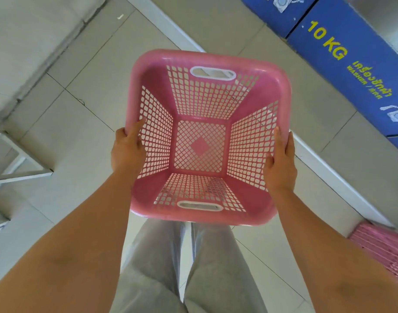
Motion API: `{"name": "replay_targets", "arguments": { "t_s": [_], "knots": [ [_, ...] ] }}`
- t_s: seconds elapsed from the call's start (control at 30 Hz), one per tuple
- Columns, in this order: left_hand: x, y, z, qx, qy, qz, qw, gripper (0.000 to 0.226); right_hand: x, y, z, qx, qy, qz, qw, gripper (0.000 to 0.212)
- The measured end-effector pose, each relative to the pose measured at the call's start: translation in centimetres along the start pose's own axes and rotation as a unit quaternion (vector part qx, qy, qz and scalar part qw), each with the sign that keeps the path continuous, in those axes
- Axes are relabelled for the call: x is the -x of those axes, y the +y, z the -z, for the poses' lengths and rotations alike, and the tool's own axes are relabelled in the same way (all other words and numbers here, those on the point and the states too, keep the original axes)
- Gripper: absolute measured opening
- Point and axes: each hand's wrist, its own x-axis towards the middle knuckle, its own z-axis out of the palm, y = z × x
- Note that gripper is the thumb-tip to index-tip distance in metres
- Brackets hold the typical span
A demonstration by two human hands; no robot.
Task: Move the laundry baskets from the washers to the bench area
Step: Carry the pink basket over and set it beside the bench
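Pink basket (256,64) — gripped between both hands (127,150) — above tiled floor (85,132)

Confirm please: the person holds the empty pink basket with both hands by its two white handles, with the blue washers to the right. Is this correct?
Not by the handles. In the head view the left hand and the right hand grip the side rims of the empty pink basket; its two white handles are untouched. The blue washers are indeed to the right.
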Motion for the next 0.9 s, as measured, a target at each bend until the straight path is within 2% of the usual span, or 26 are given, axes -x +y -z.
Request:
{"name": "replay_targets", "arguments": {
  "t_s": [0.2, 0.43, 0.6, 0.9],
  "knots": [
    [4.4, -3.3, 9.1, 0.025, 0.040, 0.006, 0.999, 0.053, 3.6, -6.7, 4.9, 0.002, -0.028, 0.065, 0.998, 0.073],
    [9.8, -8.5, 17.1, 0.036, 0.102, 0.089, 0.990, 0.049, 5.9, -15.4, 7.9, 0.020, -0.053, 0.172, 0.983, 0.074],
    [14.0, -11.8, 19.5, 0.071, 0.150, 0.160, 0.973, 0.049, 6.2, -20.4, 8.5, 0.036, -0.080, 0.282, 0.955, 0.073],
    [22.0, -18.7, 19.4, 0.169, 0.243, 0.276, 0.915, 0.048, 8.8, -29.3, 6.7, 0.046, -0.160, 0.413, 0.895, 0.074]
  ]
}}
